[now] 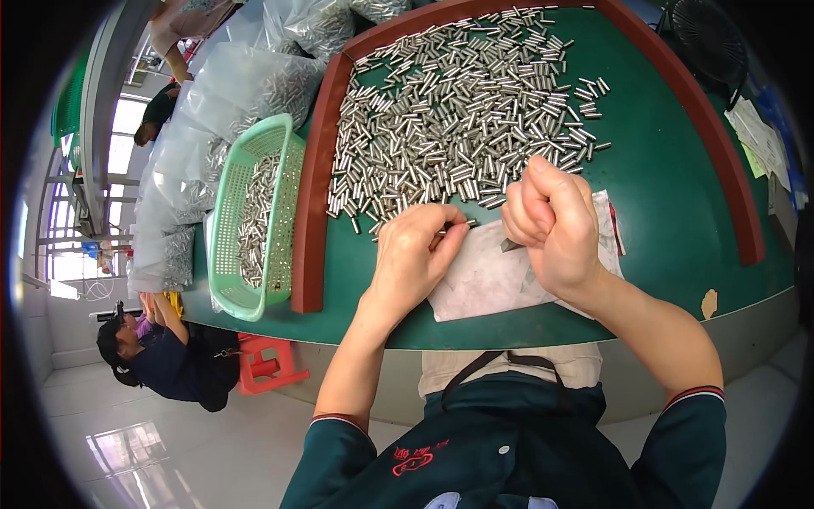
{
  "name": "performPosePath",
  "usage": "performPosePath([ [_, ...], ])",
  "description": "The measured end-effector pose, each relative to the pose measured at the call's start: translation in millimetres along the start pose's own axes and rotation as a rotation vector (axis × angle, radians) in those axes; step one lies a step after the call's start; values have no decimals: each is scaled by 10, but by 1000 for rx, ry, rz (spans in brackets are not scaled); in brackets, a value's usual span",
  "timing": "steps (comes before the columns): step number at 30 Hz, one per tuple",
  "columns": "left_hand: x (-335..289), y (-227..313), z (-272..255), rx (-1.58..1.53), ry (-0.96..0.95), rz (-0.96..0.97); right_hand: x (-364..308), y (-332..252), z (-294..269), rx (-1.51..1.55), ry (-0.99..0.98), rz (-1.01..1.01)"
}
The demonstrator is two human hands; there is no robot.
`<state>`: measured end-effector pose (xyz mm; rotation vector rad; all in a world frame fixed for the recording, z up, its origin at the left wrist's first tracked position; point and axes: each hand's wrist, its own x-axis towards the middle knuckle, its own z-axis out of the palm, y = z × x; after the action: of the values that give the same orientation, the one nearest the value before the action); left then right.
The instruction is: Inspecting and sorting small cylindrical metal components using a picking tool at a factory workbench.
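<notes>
A heap of short shiny metal pins [458, 110] covers much of the green tabletop [661, 170] in front of me. My left hand [414, 254] is at the near edge of the heap, thumb and fingers closed round a metal pin [471, 223] whose end shows past the fingertips. My right hand [555, 225] is closed in a fist over a stained white cloth [487, 284]. From beneath that fist juts a small dark grey piece [509, 245]; its kind is hidden by the fingers.
A red-brown raised border [315, 212] surrounds the heap. To its left stands a green plastic basket [222, 246] of pins, beside clear bags [246, 85] of similar pieces. A fan [708, 38] is at far right. Another person [174, 360] sits at left, near a red stool [267, 363].
</notes>
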<state>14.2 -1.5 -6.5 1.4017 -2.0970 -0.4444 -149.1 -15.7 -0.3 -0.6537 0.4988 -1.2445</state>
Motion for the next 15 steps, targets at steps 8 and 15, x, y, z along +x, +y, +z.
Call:
performPosePath([
  [8, -81, 142, 82, -46, -70, -58, -20, 9, -3, 17, -56, -72],
  [15, -85, 127, 91, -58, -63, -57, 14, 49, -5, 12, -51, -85],
])
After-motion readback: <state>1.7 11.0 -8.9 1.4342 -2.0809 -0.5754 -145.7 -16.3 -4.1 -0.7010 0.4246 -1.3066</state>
